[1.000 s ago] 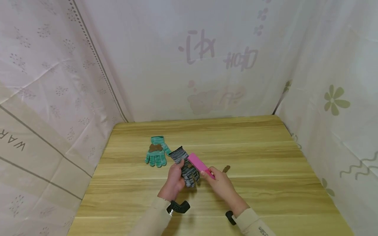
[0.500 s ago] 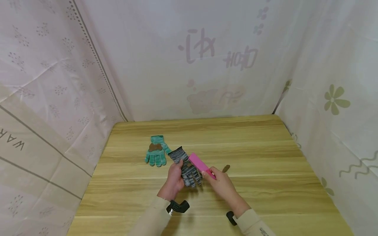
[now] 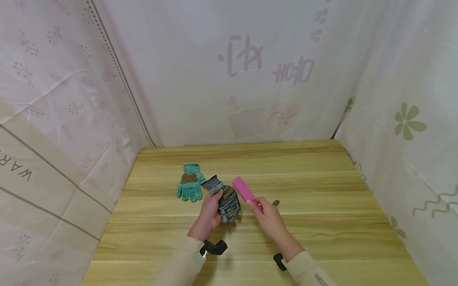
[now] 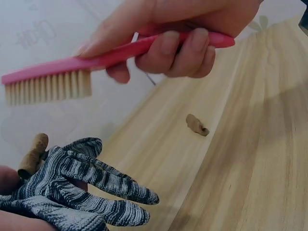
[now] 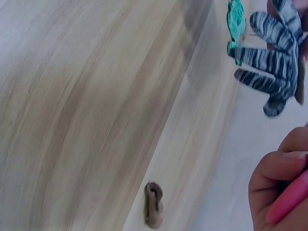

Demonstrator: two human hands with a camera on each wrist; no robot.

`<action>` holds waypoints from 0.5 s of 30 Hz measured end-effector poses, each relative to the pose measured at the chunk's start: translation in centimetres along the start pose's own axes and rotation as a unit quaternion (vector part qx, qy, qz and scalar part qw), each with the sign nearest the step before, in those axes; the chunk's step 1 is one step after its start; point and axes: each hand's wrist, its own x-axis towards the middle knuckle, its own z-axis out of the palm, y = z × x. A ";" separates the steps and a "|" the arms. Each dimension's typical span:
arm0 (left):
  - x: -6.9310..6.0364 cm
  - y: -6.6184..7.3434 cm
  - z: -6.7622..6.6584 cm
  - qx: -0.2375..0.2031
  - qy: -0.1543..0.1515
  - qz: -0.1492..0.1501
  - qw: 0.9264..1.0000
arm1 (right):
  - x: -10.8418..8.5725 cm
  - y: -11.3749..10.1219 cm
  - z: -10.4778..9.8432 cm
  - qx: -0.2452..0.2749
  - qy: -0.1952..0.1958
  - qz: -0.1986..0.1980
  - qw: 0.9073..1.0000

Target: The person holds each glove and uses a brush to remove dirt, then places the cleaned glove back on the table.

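My left hand grips a black-and-white striped knit glove above the table, its cuff pointing up and left. A brown clay-like piece stands out from that glove's surface. In my right hand is a pink brush, held by the handle. Pale bristles face down, apart from the glove in the left wrist view. A green striped glove lies flat on the table to the left, a brown patch across it.
The wood-grain table is bounded by patterned cloth at the back and both sides. A small brown curled lump lies on the table, partly behind my right hand in the head view.
The brush has lifted off the striped glove, moving slightly up and right. My left hand has shifted a little left and tilted the glove, so more of its brown piece shows.
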 end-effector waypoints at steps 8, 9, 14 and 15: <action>-0.2 -0.4 1.0 0.007 -0.036 -0.004 0.999 | 0.1 -1.0 0.8 -0.008 0.013 -0.010 1.000; -0.2 -0.5 1.1 0.011 -0.037 -0.002 0.999 | 0.2 -1.1 0.9 -0.011 0.015 -0.014 1.000; -0.5 -0.7 1.6 0.019 -0.040 0.004 0.999 | 0.2 -1.4 1.2 -0.031 0.005 -0.023 0.999; -0.4 -0.7 1.6 0.013 -0.038 0.006 0.999 | 0.2 -1.3 1.3 -0.036 0.003 -0.024 0.999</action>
